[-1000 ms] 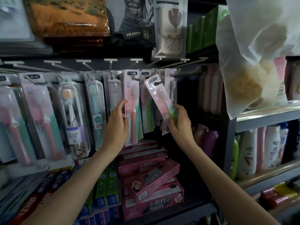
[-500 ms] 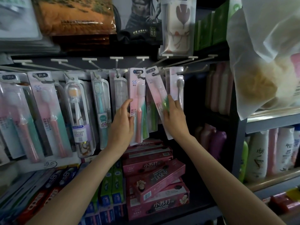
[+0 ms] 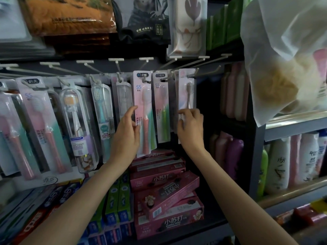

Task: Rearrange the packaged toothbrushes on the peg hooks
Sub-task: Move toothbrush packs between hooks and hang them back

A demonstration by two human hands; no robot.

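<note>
Here, along the peg hooks [image 3: 180, 65] of the rack, the left hand [image 3: 126, 135] steadies the pink-handled pack [image 3: 143, 110] near the rack's middle, fingers straight against its left edge. Next to it hangs the green-handled pack [image 3: 161, 106]. Toward the rack's right end, the right hand [image 3: 191, 126] pinches the lower edge of the pale pack [image 3: 186, 89] with curled fingers. Judging by this, the pale pack is being straightened or unhooked; next it needs lifting off its hook tip.

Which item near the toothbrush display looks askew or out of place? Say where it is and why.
One pink toothpaste box below the pegs lies tilted across its flat stack, its print upside down. The hanging toothbrush packs, such as the pink-handled pack, hang roughly straight.
</note>
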